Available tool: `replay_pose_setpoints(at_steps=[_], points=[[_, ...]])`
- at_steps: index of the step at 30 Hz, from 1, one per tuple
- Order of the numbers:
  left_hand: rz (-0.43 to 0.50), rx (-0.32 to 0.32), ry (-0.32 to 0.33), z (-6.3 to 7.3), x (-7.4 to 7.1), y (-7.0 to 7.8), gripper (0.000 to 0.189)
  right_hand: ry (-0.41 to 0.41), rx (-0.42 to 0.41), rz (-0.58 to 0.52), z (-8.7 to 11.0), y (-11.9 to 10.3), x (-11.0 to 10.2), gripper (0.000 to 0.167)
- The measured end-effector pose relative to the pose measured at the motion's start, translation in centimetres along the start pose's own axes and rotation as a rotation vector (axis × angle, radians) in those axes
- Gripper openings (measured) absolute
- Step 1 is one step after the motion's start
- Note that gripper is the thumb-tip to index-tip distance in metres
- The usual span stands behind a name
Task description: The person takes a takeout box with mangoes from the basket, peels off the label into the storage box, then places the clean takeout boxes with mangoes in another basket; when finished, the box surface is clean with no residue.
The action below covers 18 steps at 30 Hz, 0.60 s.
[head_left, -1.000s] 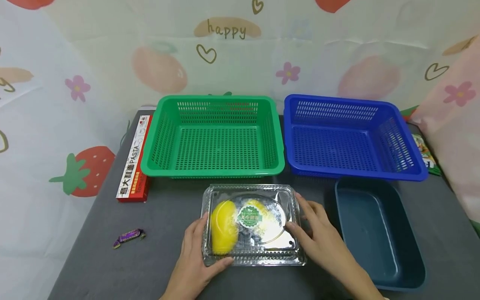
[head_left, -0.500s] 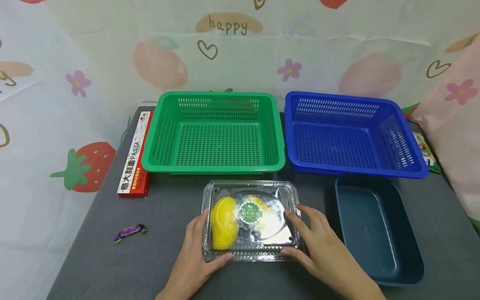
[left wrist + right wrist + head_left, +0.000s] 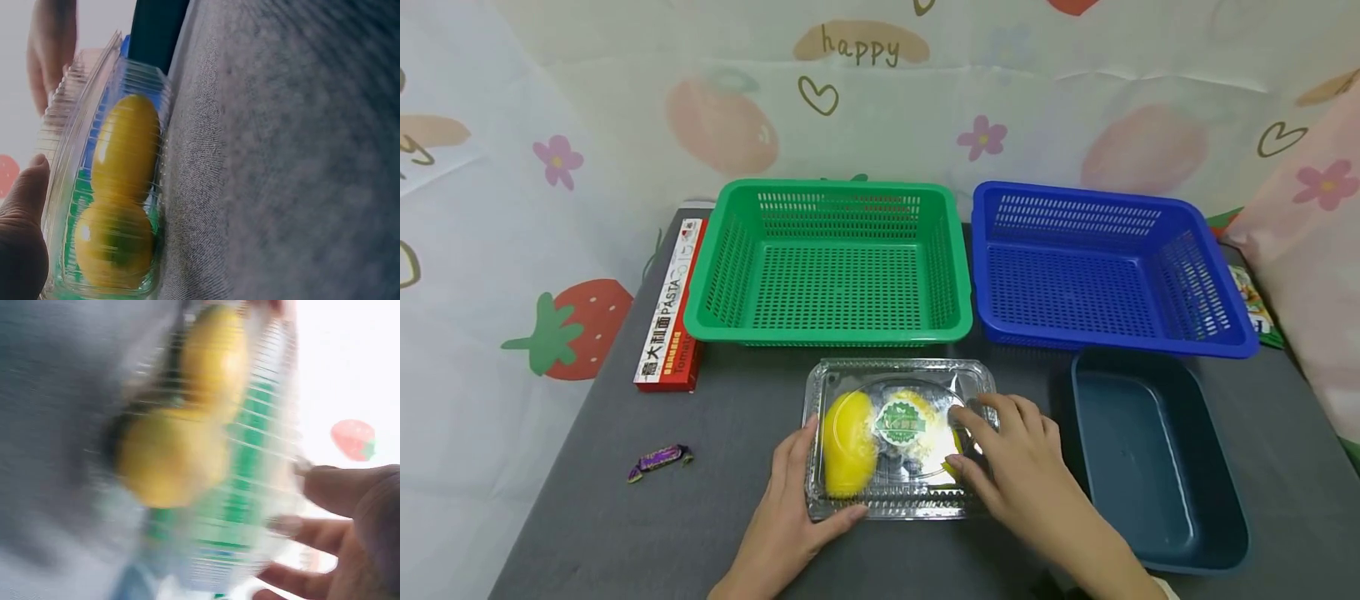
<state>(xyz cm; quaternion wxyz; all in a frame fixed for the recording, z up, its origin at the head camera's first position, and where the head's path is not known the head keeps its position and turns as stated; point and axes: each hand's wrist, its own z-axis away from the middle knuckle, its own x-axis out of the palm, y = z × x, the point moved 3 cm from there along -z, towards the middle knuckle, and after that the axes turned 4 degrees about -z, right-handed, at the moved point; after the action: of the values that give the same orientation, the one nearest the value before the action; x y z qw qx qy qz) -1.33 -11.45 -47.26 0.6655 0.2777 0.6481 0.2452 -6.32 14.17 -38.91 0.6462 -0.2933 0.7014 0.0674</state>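
A clear plastic clamshell box (image 3: 895, 504), lid down, sits on the grey cloth with yellow mangoes (image 3: 848, 446) inside and a round green label (image 3: 901, 422) on top. My left hand (image 3: 786, 500) grips its front left corner, thumb on the front edge and fingers along the left side. Over the right part of the lid is my right hand (image 3: 1018, 458), its bent fingers and thumb spread, with fingertips at the lid's surface. Through the box wall, the left wrist view shows two mangoes (image 3: 125, 150) end to end. Motion blurs the right wrist view.
Behind the box stand a green basket (image 3: 827, 335) and a blue basket (image 3: 1112, 337). A dark teal bin (image 3: 1138, 467) is at the right, close to my right forearm. To the left lie a pasta box (image 3: 672, 308) and a purple wrapped candy (image 3: 659, 458). A green packet (image 3: 1255, 304) shows behind the blue basket.
My right hand has left the box's right edge and come leftward over the lid. My left hand keeps its grip at the left corner, and the box stays in place.
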Motion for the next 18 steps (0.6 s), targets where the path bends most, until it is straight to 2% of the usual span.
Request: replay_pose_setpoints(at_steps=[7,13,18], points=[[-0.015,0.029,0.018,0.1,-0.2,0.0,0.112,-0.149,-0.101,0.019,-4.2,-1.3,-2.9,0.031],[-0.018,0.041,0.01,-0.2,-0.3,0.1,0.112,-0.305,-0.145,-0.037,-7.4,-2.4,-2.1,0.027],[-0.014,0.021,-0.022,-0.1,-0.3,0.1,0.112,-0.4,-0.184,-0.088,-8.8,-2.9,-0.8,0.028]])
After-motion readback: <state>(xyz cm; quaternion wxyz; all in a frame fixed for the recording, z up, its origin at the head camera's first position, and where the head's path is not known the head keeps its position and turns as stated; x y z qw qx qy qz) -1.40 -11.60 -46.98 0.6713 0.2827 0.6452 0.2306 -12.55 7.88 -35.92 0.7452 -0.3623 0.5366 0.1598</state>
